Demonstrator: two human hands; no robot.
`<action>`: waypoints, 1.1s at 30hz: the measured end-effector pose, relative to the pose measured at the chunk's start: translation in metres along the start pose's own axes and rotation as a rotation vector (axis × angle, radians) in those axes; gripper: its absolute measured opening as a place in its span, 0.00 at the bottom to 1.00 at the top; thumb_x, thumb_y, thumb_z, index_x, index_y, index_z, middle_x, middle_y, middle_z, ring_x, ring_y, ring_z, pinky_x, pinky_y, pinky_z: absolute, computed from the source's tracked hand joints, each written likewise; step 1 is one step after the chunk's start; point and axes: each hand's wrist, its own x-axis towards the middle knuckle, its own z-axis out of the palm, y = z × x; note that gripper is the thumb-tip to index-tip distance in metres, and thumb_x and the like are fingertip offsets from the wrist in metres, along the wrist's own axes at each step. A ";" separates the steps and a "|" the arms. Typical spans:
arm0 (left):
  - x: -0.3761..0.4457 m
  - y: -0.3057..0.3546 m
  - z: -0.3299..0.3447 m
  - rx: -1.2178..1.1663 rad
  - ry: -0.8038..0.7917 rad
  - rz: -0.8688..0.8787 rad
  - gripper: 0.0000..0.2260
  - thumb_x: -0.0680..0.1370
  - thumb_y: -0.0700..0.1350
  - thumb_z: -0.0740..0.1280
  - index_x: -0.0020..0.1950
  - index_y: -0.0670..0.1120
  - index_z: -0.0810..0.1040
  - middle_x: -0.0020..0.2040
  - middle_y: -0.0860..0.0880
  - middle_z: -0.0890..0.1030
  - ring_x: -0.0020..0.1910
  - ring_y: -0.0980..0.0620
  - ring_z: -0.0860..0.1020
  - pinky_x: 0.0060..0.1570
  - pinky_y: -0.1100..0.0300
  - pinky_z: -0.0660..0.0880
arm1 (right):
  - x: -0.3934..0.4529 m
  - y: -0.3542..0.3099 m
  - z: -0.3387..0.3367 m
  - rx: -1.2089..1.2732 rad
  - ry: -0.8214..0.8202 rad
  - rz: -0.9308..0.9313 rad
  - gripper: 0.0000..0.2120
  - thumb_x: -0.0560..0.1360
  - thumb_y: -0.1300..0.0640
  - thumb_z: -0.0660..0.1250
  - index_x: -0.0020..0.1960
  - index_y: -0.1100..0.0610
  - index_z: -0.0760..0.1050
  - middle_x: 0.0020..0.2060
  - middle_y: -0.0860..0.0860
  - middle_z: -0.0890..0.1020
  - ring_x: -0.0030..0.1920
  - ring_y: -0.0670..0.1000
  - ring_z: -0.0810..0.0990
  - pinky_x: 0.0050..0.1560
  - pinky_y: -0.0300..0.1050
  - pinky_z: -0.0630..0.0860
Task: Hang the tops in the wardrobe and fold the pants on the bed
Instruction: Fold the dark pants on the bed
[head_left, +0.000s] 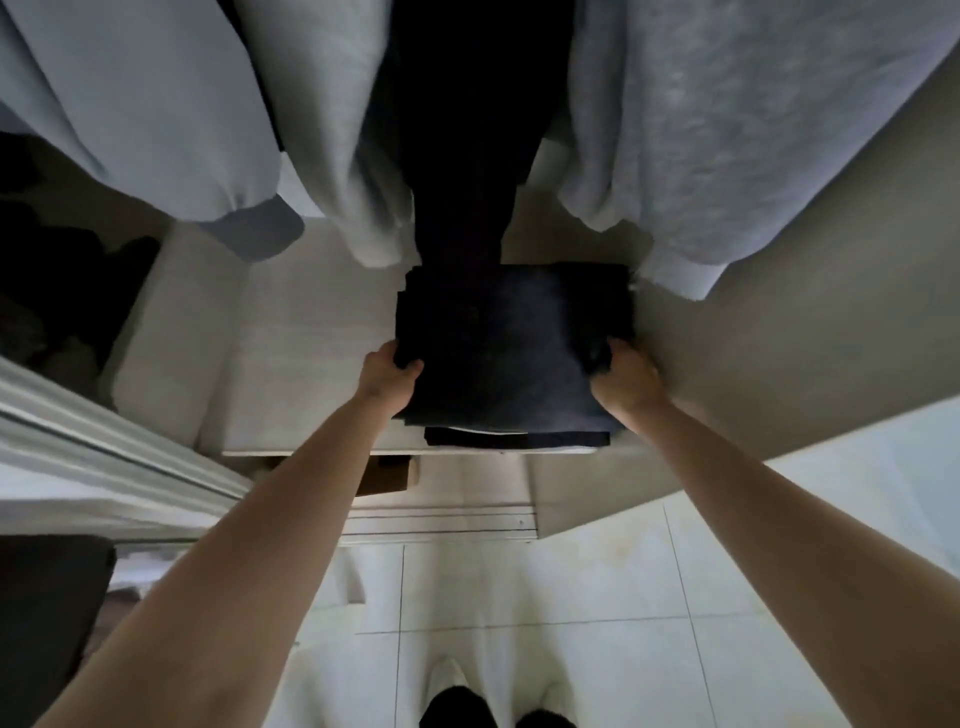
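Both bare forearms reach forward and down into the wardrobe (779, 322). Left hand (387, 371) and right hand (626, 376) each grip a side edge of the folded dark pants (511, 338), which sit on another dark folded piece on the pale shelf (291, 364). Four hanging tops show above, three pale grey (156, 104) and one dark (467, 130), all cut off at the frame's top
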 end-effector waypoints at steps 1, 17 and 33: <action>0.001 -0.001 0.002 0.058 -0.012 0.007 0.21 0.82 0.46 0.61 0.75 0.47 0.65 0.69 0.42 0.73 0.66 0.38 0.72 0.67 0.42 0.69 | -0.002 -0.002 0.001 -0.023 -0.011 -0.023 0.35 0.70 0.56 0.63 0.75 0.56 0.59 0.72 0.62 0.64 0.71 0.62 0.63 0.69 0.48 0.62; 0.013 0.008 0.024 -0.053 -0.042 0.026 0.23 0.82 0.57 0.59 0.71 0.45 0.70 0.63 0.45 0.77 0.63 0.42 0.75 0.65 0.46 0.72 | -0.001 0.021 0.030 -0.417 0.081 -0.297 0.46 0.74 0.48 0.68 0.77 0.44 0.37 0.77 0.60 0.42 0.72 0.68 0.55 0.69 0.63 0.61; -0.025 -0.029 0.033 1.114 0.080 0.947 0.41 0.70 0.58 0.72 0.79 0.56 0.56 0.80 0.48 0.54 0.76 0.35 0.55 0.68 0.29 0.57 | -0.030 0.022 0.030 -0.788 0.197 -0.532 0.53 0.65 0.64 0.74 0.78 0.48 0.43 0.77 0.60 0.49 0.75 0.69 0.52 0.71 0.63 0.56</action>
